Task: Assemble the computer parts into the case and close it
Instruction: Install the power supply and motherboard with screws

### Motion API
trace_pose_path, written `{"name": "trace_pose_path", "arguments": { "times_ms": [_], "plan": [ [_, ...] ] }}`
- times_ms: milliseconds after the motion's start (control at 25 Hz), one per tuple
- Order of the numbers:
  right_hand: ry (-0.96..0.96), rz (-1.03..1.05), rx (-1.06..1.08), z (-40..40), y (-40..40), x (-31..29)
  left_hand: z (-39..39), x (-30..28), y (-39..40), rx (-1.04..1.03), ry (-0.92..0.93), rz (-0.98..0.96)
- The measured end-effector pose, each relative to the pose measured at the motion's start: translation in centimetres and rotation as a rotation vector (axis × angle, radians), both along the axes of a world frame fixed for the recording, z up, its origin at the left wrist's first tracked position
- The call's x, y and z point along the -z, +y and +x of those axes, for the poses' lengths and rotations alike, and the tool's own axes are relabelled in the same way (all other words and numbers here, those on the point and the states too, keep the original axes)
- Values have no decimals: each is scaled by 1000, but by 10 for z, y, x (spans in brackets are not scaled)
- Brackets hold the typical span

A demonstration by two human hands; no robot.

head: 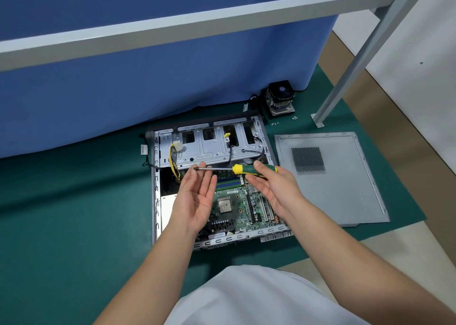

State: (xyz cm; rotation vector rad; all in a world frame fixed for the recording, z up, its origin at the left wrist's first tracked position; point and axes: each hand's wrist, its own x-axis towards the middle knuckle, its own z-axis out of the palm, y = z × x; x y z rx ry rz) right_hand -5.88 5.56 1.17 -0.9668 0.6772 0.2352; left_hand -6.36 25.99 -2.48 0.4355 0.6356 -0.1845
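Motherboard [243,205] is sitting in the case [156,201]; cooler [280,100] and side panel [328,176] are lying outside it. My right hand [271,186] is gripping the screwdriver [246,169]; my left hand [197,191] is spread, fingertips at its tip.

Nothing showing legibly: printing on the motherboard [243,207] and its white sticker [217,235], below the hands, blurring out.

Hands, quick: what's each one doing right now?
Left hand: open, palm up, fingertips at the tip of the screwdriver.
Right hand: closed around the screwdriver's handle.
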Motion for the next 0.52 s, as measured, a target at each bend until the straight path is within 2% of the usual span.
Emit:
{"name": "trace_pose_path", "arguments": {
  "times_ms": [120, 240, 400, 520],
  "plan": [
    [1, -10, 12, 0, -5, 4, -2, 6, 1, 99, 10, 72],
    [0, -57, -9, 5, -19, 6, -2, 12, 8, 215, 1, 306],
    [-37, -285, -68, 17, -40, 2, 4, 12, 20, 255, -125, 865],
    [-112, -526, -174, 24, -50, -4, 7, 14, 38, 430, -328, 1504]
  ]
}}
